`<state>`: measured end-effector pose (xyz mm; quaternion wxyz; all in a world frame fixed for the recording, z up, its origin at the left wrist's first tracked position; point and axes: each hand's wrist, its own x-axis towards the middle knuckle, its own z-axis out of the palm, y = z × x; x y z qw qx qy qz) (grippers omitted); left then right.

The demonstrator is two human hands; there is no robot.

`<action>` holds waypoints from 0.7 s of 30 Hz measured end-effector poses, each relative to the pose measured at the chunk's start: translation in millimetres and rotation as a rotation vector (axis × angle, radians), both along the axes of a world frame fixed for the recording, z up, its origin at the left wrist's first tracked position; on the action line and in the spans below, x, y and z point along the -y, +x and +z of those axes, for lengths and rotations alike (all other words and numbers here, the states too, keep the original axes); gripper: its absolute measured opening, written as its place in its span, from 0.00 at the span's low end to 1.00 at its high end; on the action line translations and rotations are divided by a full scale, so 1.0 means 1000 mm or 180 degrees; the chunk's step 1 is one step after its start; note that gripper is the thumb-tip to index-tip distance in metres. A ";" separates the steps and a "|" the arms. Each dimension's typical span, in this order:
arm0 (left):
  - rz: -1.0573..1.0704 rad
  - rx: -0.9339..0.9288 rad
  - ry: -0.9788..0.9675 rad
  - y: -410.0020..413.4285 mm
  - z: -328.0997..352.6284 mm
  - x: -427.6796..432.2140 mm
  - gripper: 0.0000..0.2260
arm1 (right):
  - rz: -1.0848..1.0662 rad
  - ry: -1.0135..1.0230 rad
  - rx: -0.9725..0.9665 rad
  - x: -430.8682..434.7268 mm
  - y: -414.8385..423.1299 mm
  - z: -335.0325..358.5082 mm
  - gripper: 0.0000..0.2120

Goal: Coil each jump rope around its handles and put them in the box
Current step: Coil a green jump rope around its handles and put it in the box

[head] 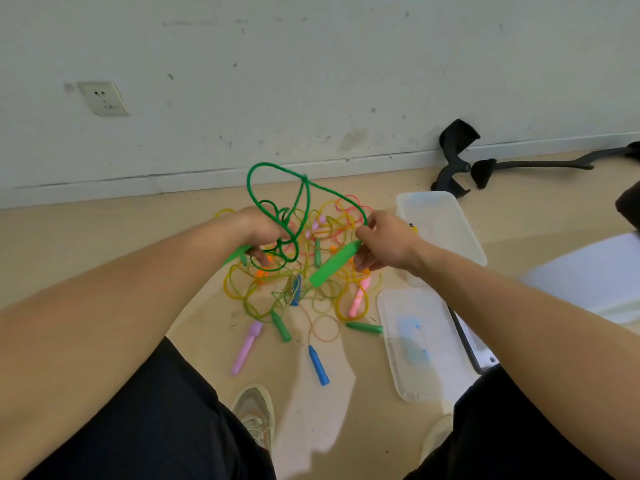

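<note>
Floor point(104, 258): everything sits on it, against the scuffed wall point(311, 81) across the top of the frame.

Right of centre are two translucent plastic pieces. The upper one looks like the box point(446, 233) and the flat lower one its lid point(426, 368). Both lie within arm's reach of the pile, probably so finished coils can drop straight in. I can't tell what's in the box, just a small yellow bit at its left wall.

Rope pile point(242, 289), centre frame: yellow, pink and orange cords in one tangle. Loose handles are spilled toward the bottom: purple point(246, 348), blue point(318, 365), two green, one pink.

Green jump rope point(304, 177): lifted clear above the pile, presumably to separate it from the rest. It's a thick fuzzy-looking cord with one big loop standing up and smaller loops bunched at centre. Not coiled yet, so my read is the task is early.

Hands are apart, one at each end of the rope:
- Left hand point(266, 233) is clenched round the second green handle point(237, 255), which pokes out lower left, cord loops draped beside the fist.
- Right hand point(384, 240) is wrapped on the upper end of the green handle point(332, 266), which is tilted down-left, fingertips on the cord just above it.

Handles need bringing together before winding.
</note>
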<state>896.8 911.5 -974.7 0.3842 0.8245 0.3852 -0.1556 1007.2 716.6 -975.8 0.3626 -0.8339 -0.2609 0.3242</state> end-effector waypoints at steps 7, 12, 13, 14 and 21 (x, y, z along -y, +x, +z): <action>-0.0772 -0.0698 0.0825 0.010 -0.002 -0.001 0.23 | -0.0203 -0.0327 0.0533 0.007 0.013 0.000 0.13; -0.0582 -0.0384 0.0833 0.020 -0.001 0.006 0.17 | -0.0163 -0.0228 0.0407 0.008 0.013 0.003 0.08; -0.0482 -0.0220 0.0700 0.022 0.001 0.008 0.13 | -0.0156 -0.0217 0.0323 0.009 0.013 0.004 0.09; -0.0361 -0.0034 0.0484 0.023 0.002 0.009 0.09 | -0.0170 -0.0203 0.0217 0.010 0.013 0.004 0.09; 0.0524 0.1423 -0.1509 0.026 0.028 0.044 0.10 | -0.0672 0.0637 -0.0935 0.009 0.019 0.012 0.07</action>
